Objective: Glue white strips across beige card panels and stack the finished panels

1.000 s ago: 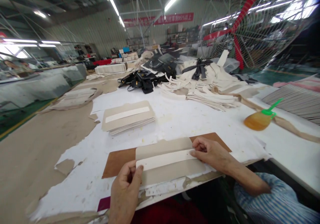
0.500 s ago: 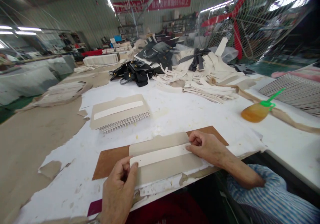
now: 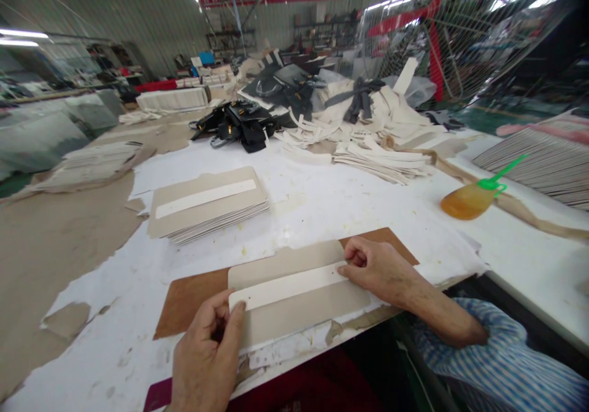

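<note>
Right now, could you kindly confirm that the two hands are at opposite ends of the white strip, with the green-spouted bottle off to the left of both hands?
Not quite: the head view shows the green-spouted bottle off to the right of both hands. The left hand and right hand are indeed at opposite ends of the white strip.
</note>
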### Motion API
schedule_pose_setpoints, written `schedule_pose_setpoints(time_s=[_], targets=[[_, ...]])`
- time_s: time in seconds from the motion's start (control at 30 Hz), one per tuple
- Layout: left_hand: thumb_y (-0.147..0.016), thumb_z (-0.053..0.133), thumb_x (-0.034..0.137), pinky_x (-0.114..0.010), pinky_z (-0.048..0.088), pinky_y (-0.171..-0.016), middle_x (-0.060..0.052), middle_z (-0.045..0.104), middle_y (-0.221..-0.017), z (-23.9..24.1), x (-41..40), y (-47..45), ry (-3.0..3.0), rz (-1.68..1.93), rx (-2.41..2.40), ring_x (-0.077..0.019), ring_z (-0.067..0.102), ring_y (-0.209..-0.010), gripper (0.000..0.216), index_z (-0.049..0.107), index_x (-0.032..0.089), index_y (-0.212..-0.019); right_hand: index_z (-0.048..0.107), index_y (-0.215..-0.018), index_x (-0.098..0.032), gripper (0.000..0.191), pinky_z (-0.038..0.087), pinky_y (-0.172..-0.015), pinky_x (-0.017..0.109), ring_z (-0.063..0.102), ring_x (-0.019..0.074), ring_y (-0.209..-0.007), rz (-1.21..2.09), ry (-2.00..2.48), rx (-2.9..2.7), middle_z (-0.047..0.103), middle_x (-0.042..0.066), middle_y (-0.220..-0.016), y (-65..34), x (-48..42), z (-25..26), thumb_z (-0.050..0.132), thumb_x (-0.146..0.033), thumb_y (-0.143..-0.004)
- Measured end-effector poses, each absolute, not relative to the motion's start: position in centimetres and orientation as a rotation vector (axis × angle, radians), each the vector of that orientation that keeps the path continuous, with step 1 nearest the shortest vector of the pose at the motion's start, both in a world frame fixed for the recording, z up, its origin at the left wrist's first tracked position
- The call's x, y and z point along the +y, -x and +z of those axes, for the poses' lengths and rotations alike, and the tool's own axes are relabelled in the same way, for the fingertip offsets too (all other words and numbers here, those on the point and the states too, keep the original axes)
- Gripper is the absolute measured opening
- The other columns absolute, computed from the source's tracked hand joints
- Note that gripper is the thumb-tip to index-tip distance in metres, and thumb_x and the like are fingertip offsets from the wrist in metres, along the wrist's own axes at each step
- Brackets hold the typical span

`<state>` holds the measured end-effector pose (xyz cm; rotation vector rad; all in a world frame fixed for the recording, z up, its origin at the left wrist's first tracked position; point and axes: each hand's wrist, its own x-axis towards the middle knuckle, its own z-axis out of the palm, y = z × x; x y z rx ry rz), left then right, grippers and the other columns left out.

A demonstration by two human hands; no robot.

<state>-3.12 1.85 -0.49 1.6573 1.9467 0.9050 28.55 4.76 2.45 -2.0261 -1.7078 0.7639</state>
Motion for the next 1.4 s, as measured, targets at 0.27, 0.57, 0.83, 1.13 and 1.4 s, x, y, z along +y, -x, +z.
schedule_pose_setpoints(time_s=[0.27,0.57,0.83,1.13,1.4], targets=[[-0.089,0.06,0.064,-0.029,0.054,-0.074,0.005,0.079,-0.086,0.0,1.5,2.4,-1.633,0.889,2.006,-0.02,0.073,-0.078,0.042,0.074,0.032,-0.111,0.057,-0.078,-0.023,0.018,0.038,-0.063,0.029,0.06,0.0153,-0.066,0.775,2.077,-1.707,0.068,-0.004,-0.069,-28.3,4.9,2.8,0.073,-0.017,-0.085],[-0.089,0.058,0.064,-0.03,0.056,-0.07,0.004,0.08,-0.086,-0.5,2.2,3.1,-1.698,0.813,2.005,-0.0224,0.076,-0.08,0.044,0.075,0.031,-0.113,0.055,-0.074,-0.024,0.022,0.038,-0.063,0.029,0.06,0.0155,-0.067,0.739,2.112,-1.75,0.066,-0.003,-0.069,-28.0,5.1,3.2,0.071,-0.016,-0.087],[-0.09,0.057,0.06,-0.031,0.054,-0.073,0.004,0.078,-0.083,0.4,1.8,2.2,-1.674,0.863,2.008,-0.0224,0.074,-0.078,0.04,0.075,0.03,-0.109,0.05,-0.079,-0.024,0.024,0.034,-0.064,0.03,0.056,0.0158,-0.066,0.752,2.105,-1.82,0.063,-0.004,-0.069,-27.9,4.9,3.1,0.071,-0.014,-0.087],[-0.095,0.058,0.06,-0.032,0.056,-0.072,0.0,0.08,-0.091,-0.3,1.9,2.6,-1.682,0.955,1.915,-0.0229,0.074,-0.081,0.041,0.075,0.027,-0.111,0.046,-0.086,-0.026,0.022,0.033,-0.064,0.031,0.054,0.0163,-0.063,0.709,2.094,-1.898,0.058,-0.006,-0.066,-28.1,4.6,2.7,0.067,-0.018,-0.09],[-0.092,0.065,0.003,-0.023,0.056,-0.069,-0.002,0.07,-0.091,0.4,-0.8,2.7,-2.379,1.38,1.232,-0.0143,0.068,-0.078,0.029,0.07,0.023,-0.112,0.053,-0.083,-0.027,0.012,0.037,-0.059,0.034,0.061,0.0206,-0.056,0.588,2.019,-1.934,0.064,-0.002,-0.061,-29.7,4.7,-0.2,0.06,-0.036,-0.087]])
